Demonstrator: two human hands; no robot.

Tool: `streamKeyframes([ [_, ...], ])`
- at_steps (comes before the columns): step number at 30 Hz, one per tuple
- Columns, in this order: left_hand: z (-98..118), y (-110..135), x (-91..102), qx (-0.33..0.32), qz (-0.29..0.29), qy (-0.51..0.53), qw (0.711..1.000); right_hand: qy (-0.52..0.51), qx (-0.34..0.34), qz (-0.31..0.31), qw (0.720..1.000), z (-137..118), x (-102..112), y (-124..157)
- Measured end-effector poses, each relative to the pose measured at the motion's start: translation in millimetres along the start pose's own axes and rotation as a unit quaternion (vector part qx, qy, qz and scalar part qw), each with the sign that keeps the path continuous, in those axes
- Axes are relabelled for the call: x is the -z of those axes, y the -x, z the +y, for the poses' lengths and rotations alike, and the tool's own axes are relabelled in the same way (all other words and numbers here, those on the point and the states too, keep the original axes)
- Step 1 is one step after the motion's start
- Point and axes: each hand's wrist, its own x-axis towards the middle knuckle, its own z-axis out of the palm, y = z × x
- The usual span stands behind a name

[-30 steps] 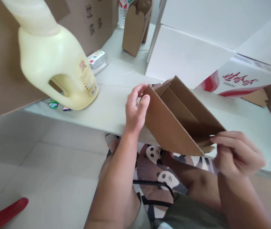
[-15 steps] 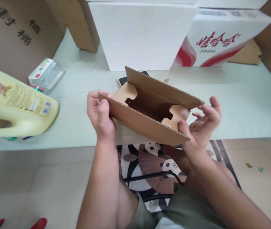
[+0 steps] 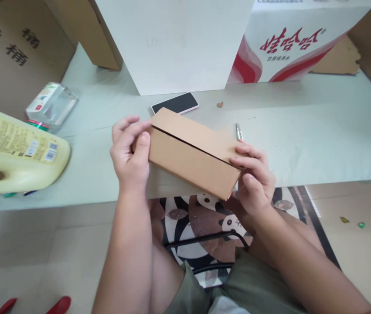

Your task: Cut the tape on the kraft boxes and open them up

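Observation:
A small brown cardboard box [image 3: 190, 157], its top flaps folded down with a seam along the upper edge, is held over the near edge of the pale table [image 3: 319, 139]. My left hand [image 3: 128, 152] grips its left end, thumb on the front face and fingers over the top flap. My right hand [image 3: 253, 183] grips the right end, fingers pressing on the top flap. Both hands are closed on the box.
A black phone [image 3: 175, 103] lies flat behind the box, a small metal pen-like tool [image 3: 238, 131] to its right. A yellow jug [image 3: 15, 150] lies at left near a clear plastic packet [image 3: 51, 104]. White and red-printed cartons [image 3: 283, 43] and brown cartons stand behind.
The box was open with inner flaps showing; now its top flaps are folded shut. My hands moved onto the top at each end. The phone and metal tool have come into sight.

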Motion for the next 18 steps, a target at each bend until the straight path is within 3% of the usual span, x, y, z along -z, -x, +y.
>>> streamKeyframes([
  [3,7.3,0.1,2.0,-0.037,-0.008,-0.035,0.999,-0.005,0.005,0.002,1.0,0.5,-0.7,-1.5],
  [8,11.1,1.1,2.1,-0.021,0.021,-0.053,0.998,-0.015,-0.021,-0.008,1.0,-0.5,-0.7,-5.4],
  [11,3.9,-2.2,4.5,0.002,0.066,-0.022,0.998,-0.007,-0.059,0.017,0.998,2.6,-0.8,-6.2],
  [14,-5.6,-10.3,9.7,0.052,0.161,0.074,0.983,-0.004,-0.133,0.043,0.99,10.1,-1.6,-5.0],
  [16,-9.8,-16.4,14.0,0.094,0.226,0.125,0.961,-0.025,-0.195,0.002,0.98,14.3,-3.0,-4.2],
  [18,-11.2,-20.7,17.2,0.121,0.249,0.142,0.95,-0.065,-0.233,-0.089,0.966,14.9,-5.5,-3.7],
])
